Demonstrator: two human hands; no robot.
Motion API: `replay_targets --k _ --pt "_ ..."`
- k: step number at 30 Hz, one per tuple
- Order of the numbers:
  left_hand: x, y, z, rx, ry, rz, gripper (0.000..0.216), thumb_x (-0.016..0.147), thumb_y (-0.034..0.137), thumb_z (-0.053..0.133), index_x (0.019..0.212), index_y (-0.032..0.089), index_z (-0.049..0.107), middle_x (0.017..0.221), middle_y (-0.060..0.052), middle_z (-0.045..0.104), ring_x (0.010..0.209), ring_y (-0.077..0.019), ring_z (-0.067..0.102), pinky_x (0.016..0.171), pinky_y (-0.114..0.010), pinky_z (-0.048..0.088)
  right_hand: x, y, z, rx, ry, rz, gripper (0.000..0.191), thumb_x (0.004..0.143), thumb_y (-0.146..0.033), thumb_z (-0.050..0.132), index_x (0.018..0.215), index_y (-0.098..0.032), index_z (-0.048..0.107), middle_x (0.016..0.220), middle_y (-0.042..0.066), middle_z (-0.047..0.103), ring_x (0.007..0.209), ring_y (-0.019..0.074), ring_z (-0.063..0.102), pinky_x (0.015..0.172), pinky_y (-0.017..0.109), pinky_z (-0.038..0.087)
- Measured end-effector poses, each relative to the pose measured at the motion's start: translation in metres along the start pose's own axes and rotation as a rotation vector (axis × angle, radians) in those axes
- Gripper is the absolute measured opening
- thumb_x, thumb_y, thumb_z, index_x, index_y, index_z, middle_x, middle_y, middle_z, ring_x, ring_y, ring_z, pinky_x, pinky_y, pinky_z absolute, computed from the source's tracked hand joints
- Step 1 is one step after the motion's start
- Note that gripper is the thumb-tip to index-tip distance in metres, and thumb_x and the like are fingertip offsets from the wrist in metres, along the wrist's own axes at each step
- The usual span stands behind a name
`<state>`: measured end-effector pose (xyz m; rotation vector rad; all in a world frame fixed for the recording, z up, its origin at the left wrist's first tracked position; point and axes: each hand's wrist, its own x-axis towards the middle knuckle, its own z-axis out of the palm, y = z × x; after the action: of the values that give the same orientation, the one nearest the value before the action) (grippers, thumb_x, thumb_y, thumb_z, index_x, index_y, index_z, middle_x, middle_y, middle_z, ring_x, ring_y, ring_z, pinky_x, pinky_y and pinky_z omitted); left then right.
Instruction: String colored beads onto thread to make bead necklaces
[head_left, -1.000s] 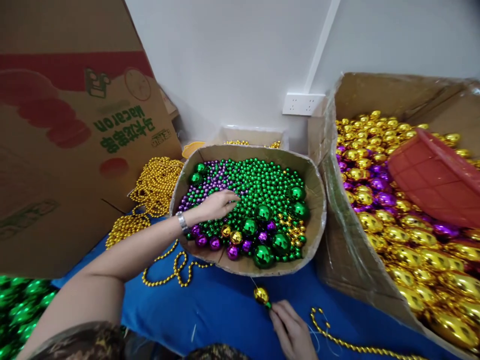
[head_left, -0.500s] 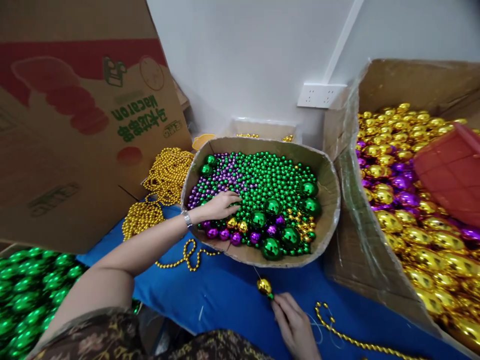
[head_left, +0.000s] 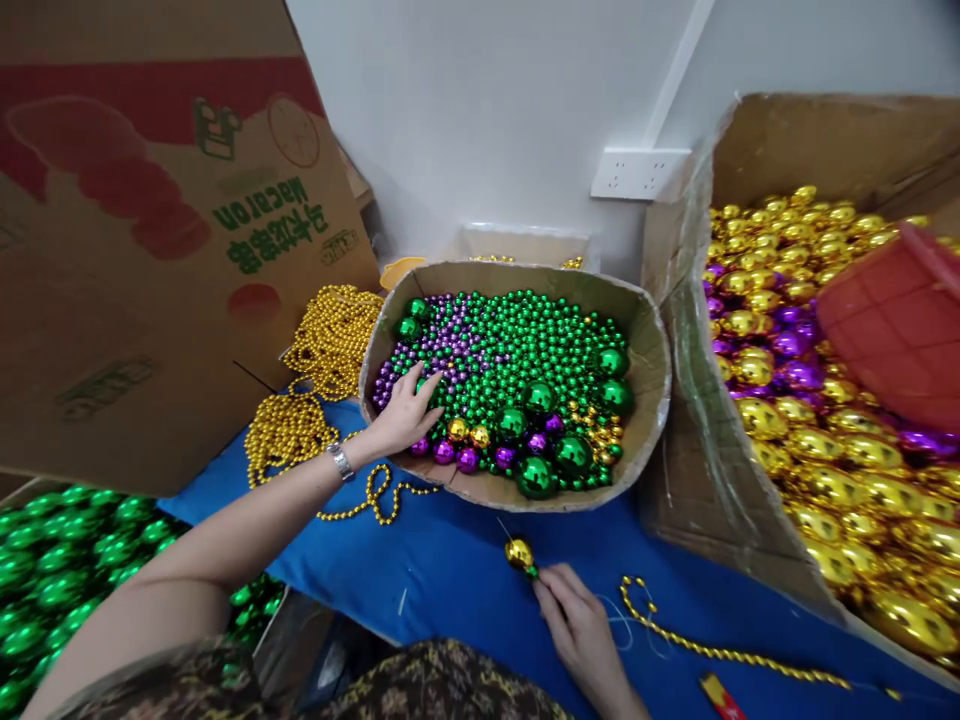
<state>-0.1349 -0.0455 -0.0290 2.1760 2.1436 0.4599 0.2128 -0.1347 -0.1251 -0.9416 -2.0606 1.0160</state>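
My left hand (head_left: 405,412) reaches into a shallow cardboard tray (head_left: 645,340) full of green, purple and gold beads (head_left: 517,350). Its fingers are spread over the small beads near the tray's left rim, with a watch on the wrist. My right hand (head_left: 577,625) rests low on the blue cloth (head_left: 450,570). It pinches a small green bead and thin thread just below a gold ball (head_left: 519,552). A gold bead string (head_left: 705,650) trails off to the right of that hand.
A big carton of gold and purple balls (head_left: 825,430) with a red basket (head_left: 892,320) stands at right. A printed cardboard box (head_left: 150,250) leans at left. Gold bead strands (head_left: 315,370) lie beside the tray. Green balls (head_left: 52,580) fill the lower left corner.
My left hand has drawn back from the tray's middle toward its left rim and spread its fingers. The view shifted slightly; my right hand keeps its pinch by the gold ball.
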Motion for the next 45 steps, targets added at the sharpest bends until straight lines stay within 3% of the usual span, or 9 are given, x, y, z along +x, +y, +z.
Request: replay_targets --k 4,9,14,21,25,31,36,41,45 --pt "0.022 0.022 0.004 -0.104 0.056 0.084 0.049 0.091 0.020 0.047 0.139 0.017 0.040 0.148 -0.020 0.029 0.140 -0.0344 0.027 0.110 -0.053 0.034 0.000 -0.001 0.000 -0.004 0.015 0.018 0.020 0.097 -0.021 0.044 0.096 -0.019 0.064 0.080 0.005 0.061 0.068 0.0134 0.061 0.062 0.020 0.048" --pt "0.087 0.084 -0.001 -0.404 0.110 0.168 0.050 0.093 0.035 0.048 0.139 0.017 0.040 0.134 -0.016 0.050 0.127 -0.0256 0.047 0.109 -0.044 0.038 -0.001 -0.003 0.001 0.008 0.029 0.024 0.022 0.097 -0.020 0.043 0.092 -0.019 0.064 0.078 0.004 0.060 0.066 0.0124 0.060 0.061 0.019 0.047" --pt "0.131 0.119 -0.030 -0.572 0.075 0.301 0.056 0.095 0.043 0.043 0.145 0.021 0.032 0.150 -0.013 0.037 0.130 -0.0225 0.045 0.104 -0.038 0.043 -0.002 -0.007 0.001 0.008 0.039 0.013 0.021 0.097 -0.021 0.043 0.095 -0.019 0.064 0.079 0.004 0.060 0.066 0.0123 0.060 0.061 0.020 0.048" --pt "0.066 0.018 -0.073 -0.053 -0.359 0.206 0.033 0.088 0.040 0.051 0.104 0.016 0.066 0.089 -0.006 0.070 0.075 -0.0179 0.064 0.076 -0.033 0.051 -0.004 -0.004 -0.003 0.009 0.033 0.018 0.023 0.098 -0.023 0.043 0.096 -0.019 0.065 0.080 0.005 0.062 0.066 0.0130 0.062 0.060 0.020 0.049" --pt "0.021 -0.010 -0.068 0.007 -0.541 0.257 0.034 0.087 0.043 0.053 0.107 0.019 0.066 0.094 -0.009 0.068 0.079 -0.0200 0.064 0.076 -0.034 0.051 0.001 -0.005 -0.003 0.006 -0.001 0.022 0.023 0.098 -0.026 0.042 0.092 -0.019 0.064 0.079 0.005 0.062 0.065 0.0131 0.061 0.060 0.020 0.049" --pt "-0.010 0.017 -0.025 -0.149 -0.288 0.072 0.041 0.094 0.038 0.041 0.127 0.015 0.053 0.119 -0.014 0.058 0.109 -0.0248 0.058 0.097 -0.043 0.048 0.004 -0.008 0.000 -0.018 -0.024 0.019 0.024 0.099 -0.024 0.041 0.091 -0.019 0.063 0.077 0.004 0.060 0.066 0.0130 0.060 0.061 0.020 0.047" --pt "-0.017 0.067 0.012 -0.227 -0.059 0.056 0.049 0.095 0.031 0.039 0.141 0.015 0.036 0.147 -0.020 0.031 0.138 -0.0308 0.029 0.112 -0.050 0.032 -0.003 -0.006 0.002 -0.011 -0.009 0.015 0.025 0.099 -0.025 0.041 0.092 -0.018 0.063 0.077 0.004 0.059 0.064 0.0123 0.059 0.059 0.019 0.047" --pt "-0.010 0.106 0.027 -0.297 -0.101 0.153 0.056 0.095 0.033 0.039 0.148 0.017 0.026 0.153 -0.021 0.022 0.143 -0.0343 0.019 0.113 -0.057 0.025 -0.005 -0.006 0.001 -0.007 -0.001 0.003 0.024 0.099 -0.027 0.042 0.092 -0.019 0.064 0.077 0.004 0.060 0.064 0.0124 0.060 0.059 0.019 0.048" --pt "0.004 0.095 0.014 -0.295 -0.063 0.189 0.053 0.096 0.040 0.040 0.145 0.023 0.033 0.153 -0.016 0.027 0.142 -0.0325 0.023 0.112 -0.055 0.029 -0.004 -0.008 0.000 0.003 -0.020 0.008 0.024 0.099 -0.027 0.043 0.098 -0.018 0.065 0.079 0.006 0.062 0.064 0.0132 0.061 0.058 0.020 0.049"
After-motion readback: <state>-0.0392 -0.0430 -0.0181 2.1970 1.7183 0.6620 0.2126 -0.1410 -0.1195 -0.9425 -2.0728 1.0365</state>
